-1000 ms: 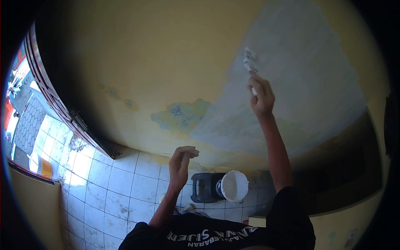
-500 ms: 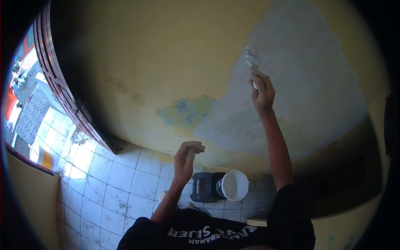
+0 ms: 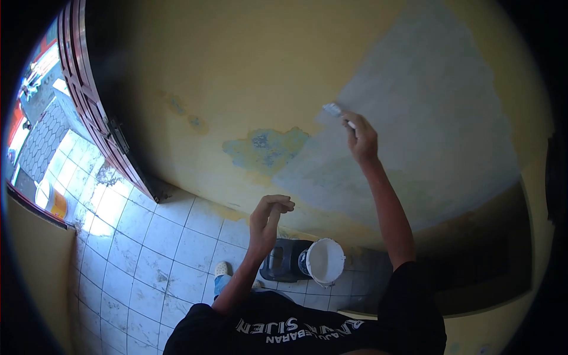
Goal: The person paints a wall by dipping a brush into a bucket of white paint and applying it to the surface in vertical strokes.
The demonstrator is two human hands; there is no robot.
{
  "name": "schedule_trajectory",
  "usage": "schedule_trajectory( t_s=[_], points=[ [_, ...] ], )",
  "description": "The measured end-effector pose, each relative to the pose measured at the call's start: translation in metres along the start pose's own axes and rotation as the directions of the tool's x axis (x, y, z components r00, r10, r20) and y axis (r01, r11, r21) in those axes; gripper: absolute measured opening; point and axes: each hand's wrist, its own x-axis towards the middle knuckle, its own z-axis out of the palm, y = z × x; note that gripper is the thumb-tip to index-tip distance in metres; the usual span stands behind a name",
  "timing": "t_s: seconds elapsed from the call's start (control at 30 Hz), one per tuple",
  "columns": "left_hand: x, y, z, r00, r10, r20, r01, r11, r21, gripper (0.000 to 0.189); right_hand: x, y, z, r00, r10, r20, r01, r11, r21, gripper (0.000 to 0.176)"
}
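Observation:
My right hand (image 3: 364,141) is closed around the handle of a paintbrush (image 3: 332,109) with white on its bristles. The bristles meet the yellow wall (image 3: 225,65) at the left edge of a large whitish painted patch (image 3: 426,112). My left hand (image 3: 264,222) hangs in the air below a peeled blue-green spot (image 3: 266,148). It holds nothing, its fingers loosely bent and the thumb apart from them. Below it, a white paint bucket (image 3: 326,261) rests at the right end of a dark plastic stool (image 3: 278,260).
A reddish door (image 3: 97,100) stands ajar at the left, with bright outdoor ground beyond. Near that doorway is a white and orange bucket (image 3: 52,200). White tiles (image 3: 154,260) cover the floor. A dark recess (image 3: 479,260) lies low at the right.
My right hand has moved the paintbrush down and left along the patch's edge, and its bristles now point more to the left. My left hand is nearly unchanged. The view has shifted slightly.

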Motion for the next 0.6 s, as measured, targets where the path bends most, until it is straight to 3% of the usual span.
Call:
schedule_trajectory(
  t_s=[0.17,0.27,0.37,0.43,0.53,0.6],
  points=[
    [-0.002,-0.010,-0.005,0.998,-0.031,-0.058,0.030,0.999,-0.014,0.021,0.026,-0.030,-0.021,0.979,-0.142,-0.148,0.120,0.981,-0.151,0.017],
    [-0.001,-0.011,-0.009,0.996,-0.036,-0.085,0.035,0.999,-0.009,0.021,0.013,-0.032,-0.005,0.983,-0.109,-0.146,0.081,0.979,-0.185,0.019],
    [0.001,-0.014,-0.013,0.996,-0.031,-0.087,0.030,0.999,-0.016,0.021,-0.031,-0.031,0.028,0.991,-0.110,0.076,0.123,0.973,-0.196,0.019],
    [0.004,-0.016,-0.014,0.996,-0.029,-0.084,0.027,0.999,-0.021,0.021,-0.057,-0.037,0.046,0.980,-0.098,0.176,0.116,0.989,-0.097,0.022],
    [0.006,-0.016,-0.017,0.996,-0.049,-0.079,0.047,0.999,-0.023,0.022,-0.063,-0.041,0.046,0.974,-0.039,0.223,0.026,0.998,0.063,0.023],
    [0.008,-0.016,-0.018,0.996,-0.070,-0.056,0.068,0.997,-0.042,0.023,-0.047,-0.031,0.037,0.982,0.007,0.191,-0.016,0.999,0.047,0.025]
  ],
)
